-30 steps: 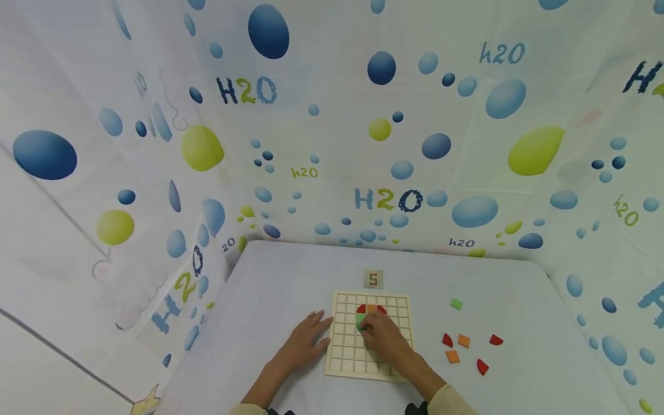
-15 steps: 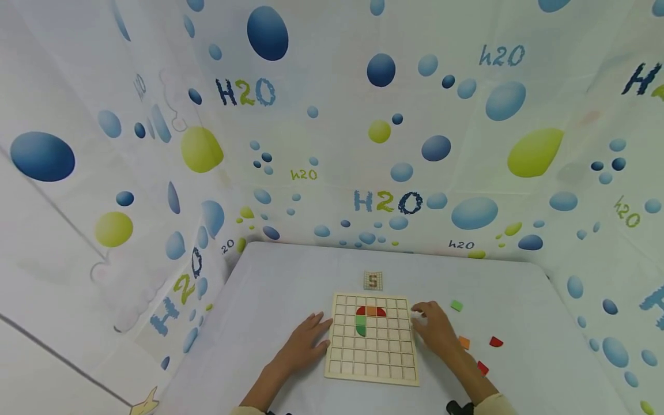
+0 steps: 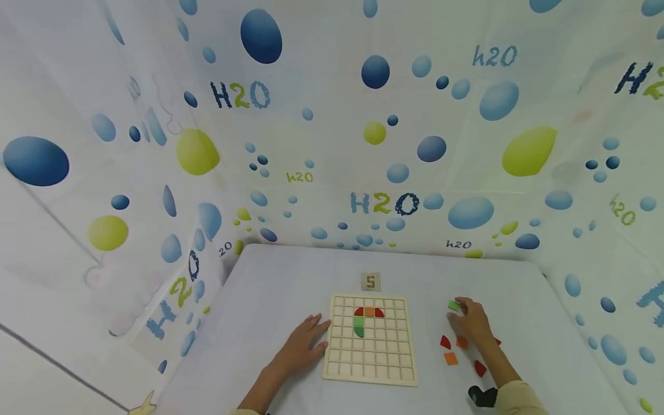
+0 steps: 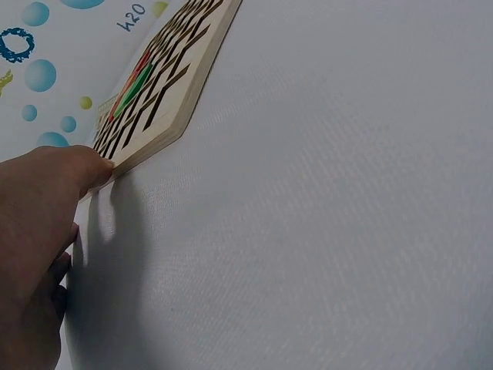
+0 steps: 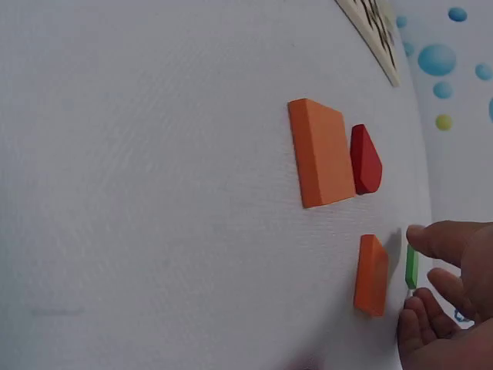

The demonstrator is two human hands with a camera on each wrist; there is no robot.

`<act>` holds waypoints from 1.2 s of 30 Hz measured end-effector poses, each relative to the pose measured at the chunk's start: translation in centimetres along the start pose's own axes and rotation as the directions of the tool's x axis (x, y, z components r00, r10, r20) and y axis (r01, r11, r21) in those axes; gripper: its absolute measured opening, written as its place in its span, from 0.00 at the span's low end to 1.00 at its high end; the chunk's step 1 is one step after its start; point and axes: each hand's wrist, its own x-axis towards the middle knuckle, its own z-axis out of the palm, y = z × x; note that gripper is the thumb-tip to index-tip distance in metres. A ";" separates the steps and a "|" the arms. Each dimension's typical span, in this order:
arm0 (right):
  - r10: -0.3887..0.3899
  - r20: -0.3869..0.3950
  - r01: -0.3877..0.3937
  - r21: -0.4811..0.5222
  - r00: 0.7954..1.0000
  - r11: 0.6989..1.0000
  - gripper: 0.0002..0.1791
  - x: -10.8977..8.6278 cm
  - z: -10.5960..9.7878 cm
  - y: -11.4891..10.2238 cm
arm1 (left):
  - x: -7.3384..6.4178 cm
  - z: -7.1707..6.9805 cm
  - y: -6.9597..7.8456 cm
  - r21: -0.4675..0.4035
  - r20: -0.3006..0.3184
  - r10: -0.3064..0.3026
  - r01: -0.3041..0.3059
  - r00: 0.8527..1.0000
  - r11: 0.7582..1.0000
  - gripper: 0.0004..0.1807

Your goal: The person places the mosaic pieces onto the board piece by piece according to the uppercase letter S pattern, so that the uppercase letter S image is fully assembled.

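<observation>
A square wooden grid board (image 3: 370, 363) lies on the table, with a hooked row of red, orange and green tiles set in its upper middle cells. My left hand (image 3: 302, 346) rests flat at the board's left side, fingers spread, thumb and fingertips right at its edge. In the left wrist view the thumb meets the board's rim (image 4: 181, 127). My right hand (image 3: 473, 324) is over a loose green square tile (image 3: 453, 305) to the right of the board. Its thumb and forefinger stand apart on either side of that tile; the right wrist view shows the thumb tip close to it.
Near my right hand lie loose orange squares (image 3: 451, 358) and red quarter-round tiles (image 3: 480, 368), one red partly hidden by the wrist. A small card (image 3: 370, 281) with an S-like figure lies behind the board. A printed curtain (image 3: 321, 132) encloses the table (image 3: 280, 276).
My right hand has left the green tile on the board and moved right, past the board's edge, to the loose green square. My left hand has stayed at the board's side.
</observation>
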 end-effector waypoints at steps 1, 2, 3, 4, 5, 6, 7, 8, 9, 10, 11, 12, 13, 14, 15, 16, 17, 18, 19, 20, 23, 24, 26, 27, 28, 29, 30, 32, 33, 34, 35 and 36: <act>0.005 -0.006 -0.005 -0.001 1.000 1.000 0.31 0.1 0.1 0.2 | 0.0 0.1 0.0 -0.001 0.000 0.005 -0.005 1.000 1.000 0.30; 0.009 -0.014 -0.009 0.001 1.000 1.000 0.30 0.1 0.2 0.3 | -0.1 0.1 0.1 -0.002 0.003 0.002 -0.002 1.000 1.000 0.30; 0.013 -0.024 -0.013 0.004 1.000 1.000 0.30 0.1 0.3 0.3 | -0.1 0.1 0.2 0.001 0.004 0.000 0.000 1.000 1.000 0.30; 0.009 -0.033 -0.009 0.001 0.999 1.000 0.30 0.2 0.4 0.2 | -0.1 0.1 0.2 0.006 0.006 -0.004 0.004 1.000 1.000 0.30; 0.001 -0.039 -0.002 -0.002 0.999 1.000 0.30 0.3 0.4 0.1 | -0.1 0.1 0.3 0.002 0.006 -0.008 0.008 1.000 1.000 0.30; -0.007 -0.042 0.007 -0.012 0.999 1.000 0.30 0.4 0.5 0.1 | -0.1 0.1 0.3 0.006 0.008 -0.014 0.014 1.000 1.000 0.30; -0.018 -0.043 0.017 -0.014 0.999 1.000 0.30 0.5 0.5 0.0 | -0.1 0.2 0.3 0.009 0.009 -0.015 0.015 1.000 1.000 0.30; -0.030 -0.041 0.029 -0.017 0.999 0.999 0.29 0.6 0.5 -0.1 | -0.1 0.2 0.3 0.010 0.013 -0.022 0.022 1.000 1.000 0.30; -0.043 -0.037 0.042 -0.022 0.998 0.999 0.29 0.7 0.5 -0.2 | -0.1 0.2 0.4 0.007 0.012 -0.020 0.020 1.000 1.000 0.30; -0.054 -0.032 0.053 -0.027 0.998 0.998 0.29 0.8 0.5 -0.3 | -0.1 0.2 0.4 0.008 0.011 -0.019 0.019 1.000 1.000 0.30; -0.061 -0.026 0.061 -0.031 0.998 0.998 0.28 0.8 0.5 -0.3 | -0.1 0.1 0.4 0.005 0.014 -0.023 0.023 1.000 1.000 0.30; -0.067 -0.022 0.066 -0.035 0.998 0.997 0.28 0.9 0.6 -0.3 | -0.1 0.1 0.4 0.003 0.018 -0.030 0.030 0.999 1.000 0.30; -0.070 -0.020 0.069 -0.034 0.997 0.997 0.27 0.9 0.6 -0.3 | -0.1 0.1 0.5 0.002 0.021 -0.036 0.036 0.999 0.999 0.30; -0.074 -0.020 0.074 -0.038 0.997 0.997 0.27 0.9 0.6 -0.2 | -0.1 0.0 0.5 -0.001 0.023 -0.038 0.038 0.999 0.999 0.30; -0.080 -0.021 0.079 -0.043 0.997 0.996 0.26 0.9 0.7 -0.2 | -0.1 0.0 0.5 -0.001 0.025 -0.040 0.040 0.999 0.999 0.30; -0.085 -0.024 0.084 -0.046 0.996 0.995 0.26 0.9 0.7 -0.1 | -0.1 0.0 0.5 0.001 0.029 -0.045 0.045 0.999 0.999 0.30; -0.090 -0.027 0.088 -0.051 0.996 0.995 0.26 1.0 0.7 0.0 | -0.1 0.0 0.4 -0.001 0.033 -0.050 0.050 0.998 0.999 0.30; -0.093 -0.030 0.091 -0.056 0.995 0.994 0.25 1.0 0.7 0.1 | 0.0 0.0 0.4 -0.001 0.034 -0.049 0.049 0.998 0.999 0.30; -0.100 -0.034 0.097 -0.063 0.994 0.993 0.24 1.1 0.8 0.1 | 0.0 -0.1 0.4 0.001 0.033 -0.044 0.044 0.998 0.999 0.30; -0.109 -0.038 0.106 -0.069 0.993 0.992 0.23 1.1 0.8 0.2 | 0.0 -0.1 0.3 0.003 0.033 -0.042 0.042 0.999 0.999 0.30; -0.135 -0.047 0.131 -0.089 0.990 0.987 0.19 1.3 0.9 0.2 | 0.0 0.0 0.2 0.013 0.031 -0.037 0.037 0.999 0.999 0.30; -0.141 -0.051 0.136 -0.097 0.989 0.986 0.18 1.3 1.0 0.2 | 0.1 0.0 0.1 0.015 0.025 -0.029 0.029 0.999 0.999 0.30; -0.151 -0.056 0.144 -0.115 0.987 0.983 0.16 1.4 1.1 0.1 | 0.1 0.0 0.1 0.019 0.020 -0.026 0.026 0.999 0.999 0.30; -0.150 -0.057 0.142 -0.125 0.987 0.982 0.16 1.4 1.2 0.1 | 0.1 0.0 0.1 0.020 0.018 -0.025 0.024 1.000 1.000 0.30; -0.147 -0.057 0.138 -0.135 0.988 0.981 0.16 1.4 1.2 0.1 | 0.1 0.0 0.2 0.017 0.016 -0.022 0.022 1.000 1.000 0.30; -0.142 -0.056 0.133 -0.141 0.988 0.981 0.16 1.4 1.2 0.1 | 0.1 0.0 0.2 0.014 0.013 -0.020 0.020 1.000 1.000 0.30; -0.138 -0.054 0.129 -0.147 0.989 0.981 0.16 1.4 1.3 0.1 | 0.1 0.0 0.2 0.012 0.012 -0.019 0.019 1.000 1.000 0.30; -0.128 -0.048 0.119 -0.150 0.991 0.981 0.17 1.3 1.3 0.0 | 0.1 0.0 0.3 0.012 0.016 -0.023 0.022 1.000 1.000 0.30; -0.124 -0.043 0.116 -0.150 0.991 0.982 0.18 1.3 1.3 0.0 | 0.1 0.0 0.3 0.012 0.015 -0.021 0.021 1.000 1.000 0.30; -0.118 -0.039 0.112 -0.146 0.992 0.983 0.19 1.3 1.3 0.0 | 0.1 0.0 0.2 0.015 0.014 -0.021 0.020 1.000 1.000 0.30; -0.119 -0.035 0.112 -0.145 0.992 0.983 0.19 1.3 1.3 0.0 | 0.1 0.0 0.2 0.018 0.014 -0.020 0.020 1.000 1.000 0.30; -0.119 -0.030 0.113 -0.145 0.992 0.983 0.19 1.3 1.3 0.0 | 0.1 0.0 0.2 0.020 0.013 -0.020 0.020 1.000 1.000 0.30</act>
